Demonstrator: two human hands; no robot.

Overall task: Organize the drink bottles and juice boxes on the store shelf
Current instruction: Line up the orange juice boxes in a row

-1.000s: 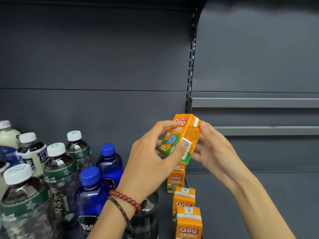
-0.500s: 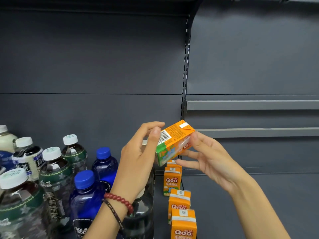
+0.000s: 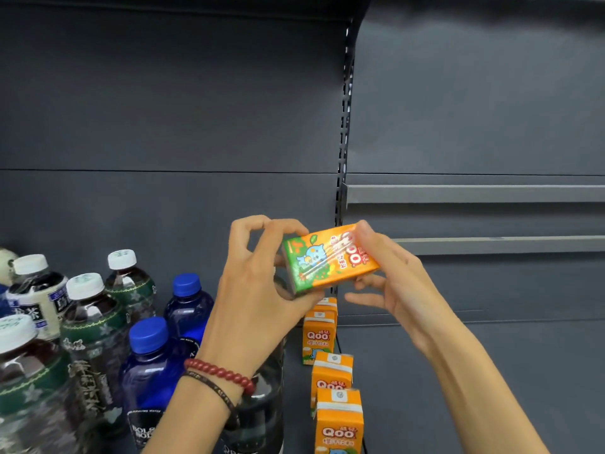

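Both hands, left hand [image 3: 258, 290] and right hand [image 3: 396, 283], grip clamped on a sideways orange-and-green cardboard juice box [image 3: 327, 260] above the dark grey metal shelf [image 3: 458, 371].

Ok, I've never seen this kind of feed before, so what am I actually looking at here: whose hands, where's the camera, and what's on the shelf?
There is no machine: a person wears one camera on the head, looking forward and down at two bare hands. The left hand, with bead bracelets, and the right hand together hold an orange juice box tipped on its side, above the dark shelf. Below it, a row of matching juice boxes stands upright. To the left stand blue-capped bottles and white-capped tea bottles.
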